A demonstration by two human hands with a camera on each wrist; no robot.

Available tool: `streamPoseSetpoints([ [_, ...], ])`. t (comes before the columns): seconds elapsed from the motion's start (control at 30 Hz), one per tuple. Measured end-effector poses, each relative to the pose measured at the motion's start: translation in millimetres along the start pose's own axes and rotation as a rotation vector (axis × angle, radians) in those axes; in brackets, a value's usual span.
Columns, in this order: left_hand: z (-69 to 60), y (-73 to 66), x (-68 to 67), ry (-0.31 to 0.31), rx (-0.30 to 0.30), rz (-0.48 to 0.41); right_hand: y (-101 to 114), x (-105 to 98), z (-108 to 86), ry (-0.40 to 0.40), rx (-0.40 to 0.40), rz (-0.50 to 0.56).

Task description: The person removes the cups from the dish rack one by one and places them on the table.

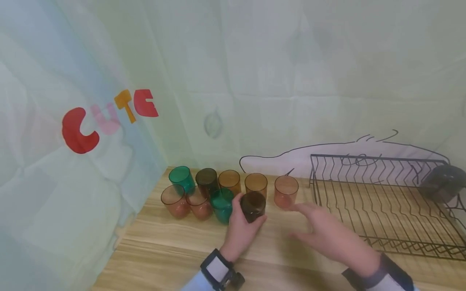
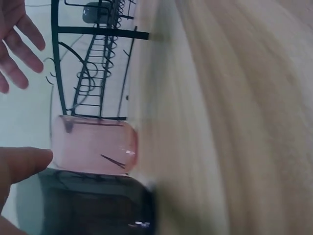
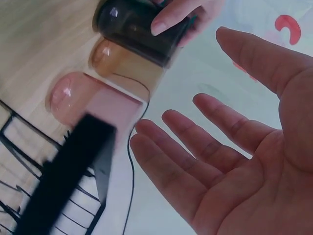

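In the head view my left hand (image 1: 239, 232) grips a dark smoky glass (image 1: 253, 208) at the right end of the front row of glasses. The same dark glass (image 3: 137, 32) shows in the right wrist view with finger tips on its side. Beside it, a pink glass (image 1: 286, 192) stands apart at the right of the back row. My right hand (image 1: 327, 232) is nearest to that pink glass, thumb and fingers spread. Its palm and straight fingers hold nothing in the right wrist view. An amber glass (image 1: 256, 184) stands behind the dark one.
Left of my left hand stand green glasses (image 1: 223, 206), pink glasses (image 1: 176, 204), another dark glass (image 1: 206, 182) and another amber glass (image 1: 229, 180). A black wire dish rack (image 1: 378, 202) takes up the right side, with a dark glass (image 1: 444, 184) at its far end. Behind hangs a printed cloth (image 1: 269, 81).
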State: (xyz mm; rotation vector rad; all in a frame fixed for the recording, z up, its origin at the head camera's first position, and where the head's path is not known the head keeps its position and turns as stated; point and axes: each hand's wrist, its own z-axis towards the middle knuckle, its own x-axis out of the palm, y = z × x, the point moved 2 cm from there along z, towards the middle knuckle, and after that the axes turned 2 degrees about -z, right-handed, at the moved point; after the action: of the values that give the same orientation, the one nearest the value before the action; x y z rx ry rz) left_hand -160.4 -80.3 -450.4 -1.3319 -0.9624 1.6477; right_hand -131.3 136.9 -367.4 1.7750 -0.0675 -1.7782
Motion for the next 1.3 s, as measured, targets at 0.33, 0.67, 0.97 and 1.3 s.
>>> streamPoseSetpoints([
  [0.33, -2.8, -29.3, -8.4, -0.050, 0.125, 0.069, -16, -49, 3.6, -0.070, 0.003, -0.079],
  [0.67, -10.7, -60.4, -11.0, 0.031, 0.318, 0.072, -95, -101, 7.2, -0.159, 0.173, -0.198],
  [0.97, -16.4, -64.7, 1.7, 0.176, 0.441, 0.204, -171, -120, -6.7, -0.278, 0.389, -0.315],
  [1.3, -18.5, -63.6, 11.5, 0.325, 0.553, 0.330, -235, -131, -24.0, -0.273, 0.617, -0.318],
])
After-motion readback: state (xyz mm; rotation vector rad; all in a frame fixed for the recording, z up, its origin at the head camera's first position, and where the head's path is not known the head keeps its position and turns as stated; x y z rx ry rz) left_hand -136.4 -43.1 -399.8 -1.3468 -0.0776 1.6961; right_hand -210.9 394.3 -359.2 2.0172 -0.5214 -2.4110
